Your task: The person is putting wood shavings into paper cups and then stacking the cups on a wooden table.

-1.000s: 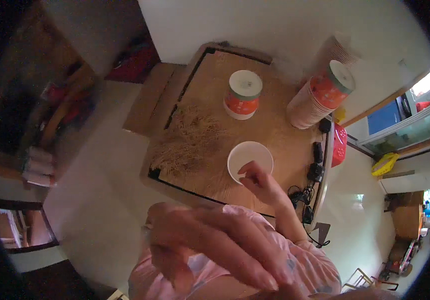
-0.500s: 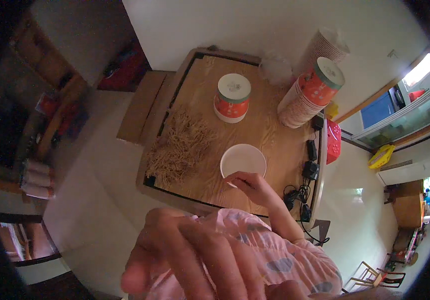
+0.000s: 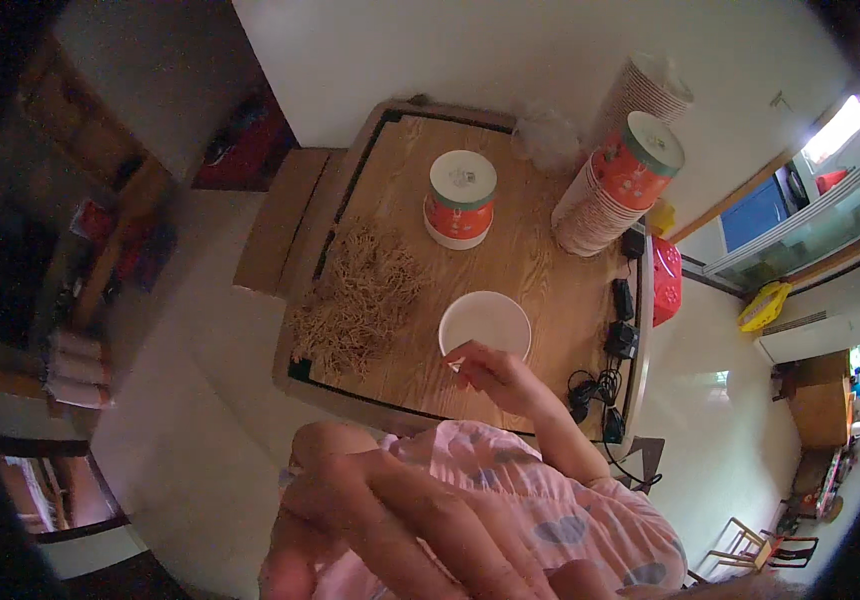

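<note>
My right hand (image 3: 498,376) reaches over the near left rim of an upright white paper bowl (image 3: 495,318). Its thumb and fingers are closed around that rim, thumb on the near side. Very large in the lower part of the picture, my left hand (image 3: 400,515) is close in front of the camera, fingers spread and holding nothing that shows; the fingertips run out of the frame. To the left of the bowl lies a heap of tan, crinkled strands like dry noodles (image 3: 360,300). Behind it an orange paper bucket with a green band (image 3: 458,220) stands upside down.
On the wooden table (image 3: 535,270), nested paper buckets (image 3: 595,212) stand at the back right, another stack (image 3: 650,90) behind. A clear plastic bag (image 3: 547,138) lies beside them. Black adapters and cables (image 3: 605,385) line the right edge; a red basket (image 3: 666,280) is beyond.
The fingers of my right hand have shifted slightly at the bowl's rim and look a little looser. My left hand has moved a little to the right and down. The table things keep their places.
</note>
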A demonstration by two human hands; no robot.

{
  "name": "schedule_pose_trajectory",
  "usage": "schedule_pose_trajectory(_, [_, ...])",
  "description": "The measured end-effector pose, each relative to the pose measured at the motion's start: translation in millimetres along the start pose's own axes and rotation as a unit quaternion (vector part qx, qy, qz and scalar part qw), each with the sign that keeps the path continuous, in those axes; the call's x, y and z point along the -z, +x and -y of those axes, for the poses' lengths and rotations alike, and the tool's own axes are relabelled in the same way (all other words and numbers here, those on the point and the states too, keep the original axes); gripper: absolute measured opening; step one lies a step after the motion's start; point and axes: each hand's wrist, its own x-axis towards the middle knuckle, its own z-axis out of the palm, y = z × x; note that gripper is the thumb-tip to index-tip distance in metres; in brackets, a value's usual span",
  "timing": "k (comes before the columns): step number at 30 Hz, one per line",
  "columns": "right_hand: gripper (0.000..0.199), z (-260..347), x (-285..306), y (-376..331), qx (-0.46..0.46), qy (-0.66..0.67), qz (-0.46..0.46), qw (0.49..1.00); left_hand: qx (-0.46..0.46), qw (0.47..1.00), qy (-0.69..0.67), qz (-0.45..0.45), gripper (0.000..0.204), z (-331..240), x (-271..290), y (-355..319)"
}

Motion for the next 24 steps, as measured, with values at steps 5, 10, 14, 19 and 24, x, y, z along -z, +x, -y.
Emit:
schedule_pose_trajectory(5, [0.018,-3.3,0.6,1.5,-0.033,0.027,0.006,0.999,-0.031,0.999,-0.013,-0.039,0.052,-1.7,-3.0,-5.7])
schedule_pose_trajectory(10, [0.006,-8.8,0.4,2.4,0.000,0.052,0.022,0.998,-0.097,0.978,0.021,-0.181,0.047,0.0,-23.3,-11.7])
schedule_pose_trajectory(14, [0.005,-5.1,2.2,2.9,-0.027,0.065,0.034,0.997,-0.090,0.978,0.097,-0.158,0.044,-5.9,-17.7,-15.6])
schedule_pose_trajectory(19, [0.005,-8.1,-3.1,4.1,0.016,0.032,0.041,0.999,-0.079,0.989,0.093,-0.079,0.042,-1.6,-14.4,-2.3])
schedule_pose_trajectory(24, [0.006,-15.3,0.6,2.1,0.004,0.085,-0.005,0.996,-0.226,0.935,0.095,-0.255,0.030,66.1,-46.7,-5.5])
